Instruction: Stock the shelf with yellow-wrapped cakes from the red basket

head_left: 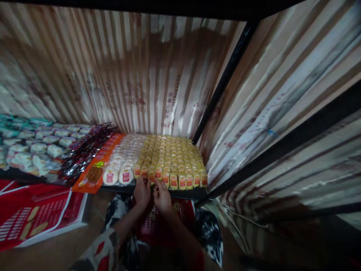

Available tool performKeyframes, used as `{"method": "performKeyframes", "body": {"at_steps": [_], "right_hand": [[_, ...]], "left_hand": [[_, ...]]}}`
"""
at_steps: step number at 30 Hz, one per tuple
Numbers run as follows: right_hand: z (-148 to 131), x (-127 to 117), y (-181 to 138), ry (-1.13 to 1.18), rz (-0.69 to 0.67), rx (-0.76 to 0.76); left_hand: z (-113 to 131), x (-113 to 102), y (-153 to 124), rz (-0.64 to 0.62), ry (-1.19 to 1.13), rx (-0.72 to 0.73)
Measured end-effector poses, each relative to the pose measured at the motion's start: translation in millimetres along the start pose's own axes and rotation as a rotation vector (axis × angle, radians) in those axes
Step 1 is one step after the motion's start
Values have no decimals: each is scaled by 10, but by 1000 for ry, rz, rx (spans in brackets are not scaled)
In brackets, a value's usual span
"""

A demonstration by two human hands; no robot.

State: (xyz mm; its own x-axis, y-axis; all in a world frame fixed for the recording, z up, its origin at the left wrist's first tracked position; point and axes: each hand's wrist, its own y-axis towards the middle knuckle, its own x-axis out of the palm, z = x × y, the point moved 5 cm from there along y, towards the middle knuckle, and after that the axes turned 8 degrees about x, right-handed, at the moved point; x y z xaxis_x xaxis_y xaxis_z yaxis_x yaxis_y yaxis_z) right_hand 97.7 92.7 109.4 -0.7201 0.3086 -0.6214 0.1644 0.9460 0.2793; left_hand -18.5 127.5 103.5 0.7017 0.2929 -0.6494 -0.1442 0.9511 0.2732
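Observation:
My left hand [141, 193] and my right hand [161, 196] are side by side at the front edge of a dark shelf [186, 193]. Their fingers are curled together at the front row of small yellow packets [172, 160] with red labels, which fill the shelf in many rows. What the fingers pinch is too small and dim to make out. Round white packets [124, 165] with red labels lie just left of the yellow ones.
Orange snack packs [97, 169], dark red packs [84, 150] and pale green-white packs [34, 146] fill the shelf further left. A red carton [36, 214] stands at lower left, a red basket [169, 226] below my hands. Striped corrugated walls [126, 75] close the back and right.

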Motion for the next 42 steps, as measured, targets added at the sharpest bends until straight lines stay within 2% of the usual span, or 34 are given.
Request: {"method": "performKeyframes", "body": {"at_steps": [7, 12, 16, 19, 24, 26, 29, 32, 35, 38, 42], "right_hand": [[102, 78, -47, 29, -20, -24], [135, 66, -6, -19, 53, 19], [112, 103, 52, -114, 65, 30], [96, 90, 44, -102, 77, 32], [96, -33, -119, 49, 57, -64], [141, -128, -204, 52, 100, -59], [261, -323, -308, 12, 233, 22], [351, -516, -361, -83, 365, 62], [388, -617, -332, -205, 442, 73], [397, -607, -216, -315, 467, 135], [338, -524, 7, -421, 492, 209]], "left_hand": [[28, 61, 27, 15, -130, 168], [-50, 111, 6, 18, -176, 153], [-60, 131, 7, 6, -171, 164], [-48, 135, 11, -6, -155, 177], [-46, 106, -22, -14, -154, 255], [-51, 81, -43, -11, -151, 291], [-30, 28, -80, -5, -109, 328], [92, -24, -126, -16, -36, 403], [303, -41, -177, -28, -9, 532], [498, -15, -207, -29, -29, 629], [658, -4, -189, -4, -44, 685]]}}
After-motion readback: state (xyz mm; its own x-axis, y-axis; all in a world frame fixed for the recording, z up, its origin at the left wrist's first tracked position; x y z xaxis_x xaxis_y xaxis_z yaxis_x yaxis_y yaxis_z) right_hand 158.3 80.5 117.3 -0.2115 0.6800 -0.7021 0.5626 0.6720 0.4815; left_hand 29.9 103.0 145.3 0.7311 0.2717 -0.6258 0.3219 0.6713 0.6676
